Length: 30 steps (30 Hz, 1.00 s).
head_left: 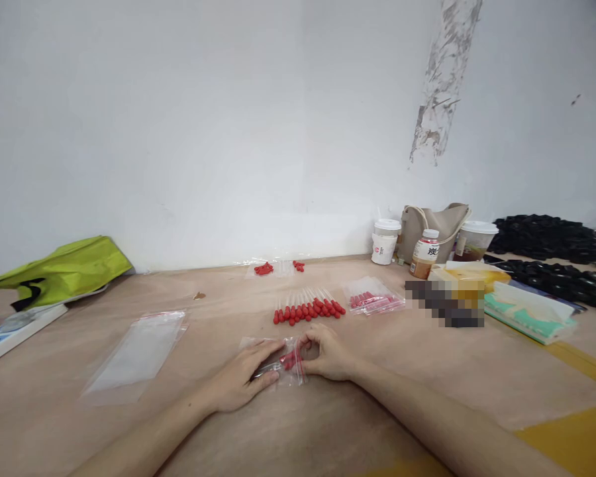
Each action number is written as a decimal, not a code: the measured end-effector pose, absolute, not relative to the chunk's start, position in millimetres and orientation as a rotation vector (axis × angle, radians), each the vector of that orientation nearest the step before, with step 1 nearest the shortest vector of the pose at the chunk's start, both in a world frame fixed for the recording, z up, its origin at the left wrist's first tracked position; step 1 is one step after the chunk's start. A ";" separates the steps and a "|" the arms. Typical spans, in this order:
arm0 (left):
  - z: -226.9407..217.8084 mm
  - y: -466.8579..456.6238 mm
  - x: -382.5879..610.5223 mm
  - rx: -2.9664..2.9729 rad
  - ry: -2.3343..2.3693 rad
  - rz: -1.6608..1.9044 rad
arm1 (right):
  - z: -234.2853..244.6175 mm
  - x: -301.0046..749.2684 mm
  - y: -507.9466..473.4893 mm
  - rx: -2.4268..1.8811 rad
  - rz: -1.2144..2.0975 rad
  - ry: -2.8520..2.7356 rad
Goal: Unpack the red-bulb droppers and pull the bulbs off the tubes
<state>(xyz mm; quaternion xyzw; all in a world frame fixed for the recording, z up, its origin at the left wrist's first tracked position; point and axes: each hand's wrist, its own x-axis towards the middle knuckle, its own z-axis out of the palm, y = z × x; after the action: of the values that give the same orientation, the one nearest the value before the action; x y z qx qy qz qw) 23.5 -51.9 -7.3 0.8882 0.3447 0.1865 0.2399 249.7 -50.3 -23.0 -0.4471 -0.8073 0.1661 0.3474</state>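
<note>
A small clear zip bag (284,363) with red-bulbed droppers inside lies on the table in front of me. My left hand (241,379) rests flat on its left part, fingers stretched along it. At the bag's right, red-striped end my right hand (328,354) pinches the edge with curled fingers. Just beyond lies a row of several loose droppers (308,306) with red bulbs. A filled bag of droppers (372,298) lies to their right.
A stack of empty zip bags (136,354) lies at left, beside a lime green bag (64,265). Loose red bulbs (264,268) sit near the wall. Cups (385,240), a bottle (424,253), a beige handbag (434,228), tissues (526,308) and black parts (551,248) crowd the right.
</note>
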 end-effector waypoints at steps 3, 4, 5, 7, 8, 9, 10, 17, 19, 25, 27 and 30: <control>-8.1 -51.5 23.0 2.449 0.955 0.489 | -23.7 249.8 -51.2 -1.143 0.409 -2.086; -8.0 -51.7 22.9 2.456 0.959 0.477 | -23.3 250.0 -51.8 -1.139 0.409 -2.089; -7.8 -51.9 22.9 2.462 0.963 0.467 | -22.6 250.3 -52.5 -1.139 0.415 -2.096; -7.3 -52.6 22.9 2.469 0.963 0.457 | -20.1 251.9 -54.1 -1.139 0.439 -2.111; -7.0 -52.8 23.0 2.469 0.962 0.458 | -18.5 253.2 -54.8 -1.133 0.452 -2.121; -6.7 -53.1 23.1 2.468 0.961 0.459 | -16.8 254.7 -55.5 -1.121 0.462 -2.133; -6.4 -53.2 23.3 2.466 0.961 0.462 | -15.0 256.5 -55.9 -1.105 0.470 -2.147; -6.1 -53.0 24.1 2.491 0.976 0.426 | -13.4 267.4 -55.4 -1.127 0.727 -2.114; -5.8 -52.7 23.8 2.500 0.973 0.413 | -15.9 268.2 -54.5 -1.131 0.818 -2.056; -1.1 -53.8 21.7 2.653 0.931 0.199 | -17.5 269.2 -50.2 -1.081 1.005 -2.048; 0.8 -54.9 21.7 2.695 0.950 0.129 | -16.8 271.3 -48.5 -1.070 1.090 -2.010; 2.3 -56.0 22.3 2.729 0.990 0.104 | -16.3 277.3 -46.6 -1.050 1.138 -1.996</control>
<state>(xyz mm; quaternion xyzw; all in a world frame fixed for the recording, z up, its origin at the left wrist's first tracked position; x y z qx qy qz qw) 22.3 -56.0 2.3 0.9329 0.3385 0.0355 0.1181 277.3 -46.6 -16.3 -0.3962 -0.7529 0.4293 0.3030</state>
